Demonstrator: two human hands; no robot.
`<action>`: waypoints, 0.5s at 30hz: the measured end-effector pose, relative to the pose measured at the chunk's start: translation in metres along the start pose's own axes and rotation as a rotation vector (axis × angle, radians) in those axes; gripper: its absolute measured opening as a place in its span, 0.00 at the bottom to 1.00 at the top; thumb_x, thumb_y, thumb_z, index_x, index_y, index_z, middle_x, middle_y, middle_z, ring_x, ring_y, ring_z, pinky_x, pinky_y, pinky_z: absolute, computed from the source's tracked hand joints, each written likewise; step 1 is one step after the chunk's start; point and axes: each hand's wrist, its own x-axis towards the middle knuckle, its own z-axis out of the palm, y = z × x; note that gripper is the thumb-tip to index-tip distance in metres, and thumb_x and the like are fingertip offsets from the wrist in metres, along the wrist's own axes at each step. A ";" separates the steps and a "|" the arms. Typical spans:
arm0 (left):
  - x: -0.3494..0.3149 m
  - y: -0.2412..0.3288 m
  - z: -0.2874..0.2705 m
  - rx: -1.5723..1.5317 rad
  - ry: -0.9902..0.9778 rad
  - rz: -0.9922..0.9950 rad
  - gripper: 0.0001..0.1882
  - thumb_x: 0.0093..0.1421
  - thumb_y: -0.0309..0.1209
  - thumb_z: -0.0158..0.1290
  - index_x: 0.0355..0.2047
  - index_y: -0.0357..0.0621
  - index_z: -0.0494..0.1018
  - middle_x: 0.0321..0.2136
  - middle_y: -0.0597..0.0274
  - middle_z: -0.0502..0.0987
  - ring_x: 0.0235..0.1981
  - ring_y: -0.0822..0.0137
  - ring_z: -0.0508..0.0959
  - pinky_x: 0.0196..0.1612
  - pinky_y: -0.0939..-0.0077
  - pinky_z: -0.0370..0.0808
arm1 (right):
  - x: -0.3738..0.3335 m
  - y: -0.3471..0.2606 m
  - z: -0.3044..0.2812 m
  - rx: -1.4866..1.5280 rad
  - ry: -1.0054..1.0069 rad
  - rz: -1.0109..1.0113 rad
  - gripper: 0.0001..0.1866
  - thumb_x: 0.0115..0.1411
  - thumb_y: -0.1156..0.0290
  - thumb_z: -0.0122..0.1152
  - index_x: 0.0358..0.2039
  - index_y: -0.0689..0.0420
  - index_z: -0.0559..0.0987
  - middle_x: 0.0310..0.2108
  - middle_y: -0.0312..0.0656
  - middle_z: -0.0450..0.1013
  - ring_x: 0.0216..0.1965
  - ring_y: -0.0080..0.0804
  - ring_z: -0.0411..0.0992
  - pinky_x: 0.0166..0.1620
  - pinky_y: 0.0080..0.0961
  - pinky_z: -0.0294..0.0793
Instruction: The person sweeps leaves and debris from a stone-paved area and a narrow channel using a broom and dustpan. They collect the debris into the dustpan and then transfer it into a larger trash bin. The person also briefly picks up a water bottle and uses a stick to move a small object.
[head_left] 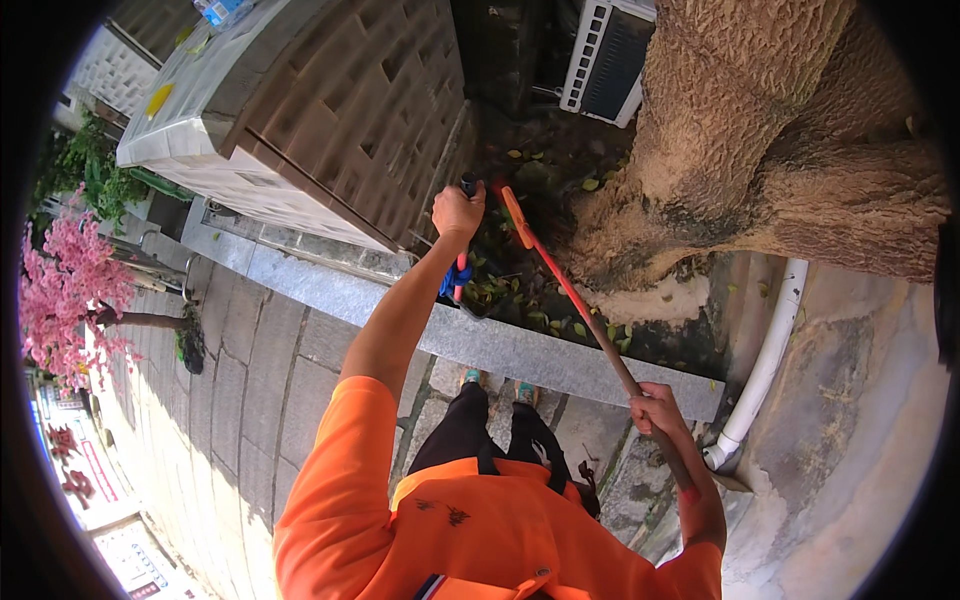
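The right grip, at the lower right of centre, is closed around a long pole, brown near the hand and red farther up, which slants toward the upper left and ends in an orange tip near the upper centre. The left grip, just left of that tip, is curled around a dark handle; below it show a red rod and a blue piece, though whether they join the handle cannot be told. Both far ends lie over a planting bed strewn with leaves. Its room is tight: a brick wall shuts it in at the upper left, a thick trunk at the upper right, and a slatted white-framed unit at the top. The tip sits in the dark gap between wall and trunk, apart from the left hand. A pale stone kerb forms the near edge, running aslant from left to right, with the pole passing over it and the shoes just below. A white pipe bounds the right side; the widest room is the paving at the left.
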 end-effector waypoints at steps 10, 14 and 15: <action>0.074 -0.002 0.041 0.033 -0.092 -0.111 0.26 0.50 0.52 0.55 0.29 0.37 0.78 0.32 0.43 0.78 0.36 0.46 0.78 0.39 0.56 0.76 | 0.002 -0.009 0.014 0.066 0.049 0.015 0.07 0.53 0.79 0.55 0.32 0.67 0.72 0.13 0.38 0.64 0.09 0.21 0.60 0.12 0.21 0.55; 0.072 -0.003 0.072 0.058 -0.138 -0.133 0.25 0.50 0.52 0.56 0.29 0.37 0.78 0.33 0.43 0.78 0.37 0.47 0.78 0.40 0.57 0.76 | 0.003 -0.010 0.012 0.036 0.033 0.052 0.16 0.54 0.81 0.53 0.45 0.66 0.70 0.15 0.36 0.62 0.11 0.18 0.58 0.13 0.18 0.53; 0.075 -0.007 0.079 0.050 -0.133 -0.146 0.26 0.50 0.52 0.56 0.30 0.37 0.78 0.33 0.43 0.78 0.38 0.47 0.78 0.40 0.57 0.76 | 0.004 -0.011 0.013 0.041 0.033 0.052 0.16 0.54 0.81 0.53 0.45 0.66 0.70 0.15 0.35 0.62 0.11 0.18 0.58 0.13 0.18 0.53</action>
